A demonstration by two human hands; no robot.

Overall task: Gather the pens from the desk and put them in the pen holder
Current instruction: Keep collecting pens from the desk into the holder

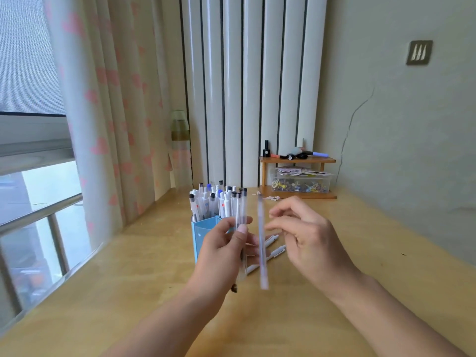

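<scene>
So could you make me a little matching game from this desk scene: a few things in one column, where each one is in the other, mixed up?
Things:
1. clear pens with black caps
2. blurred clear pen
3. white pens
4. clear plastic box

Places:
A. lying on the desk behind the hands
B. under the small wooden shelf
C. gripped upright in the left hand
D. in the air by the right hand

Pairs: 1-C, 2-D, 3-A, 4-B
</scene>
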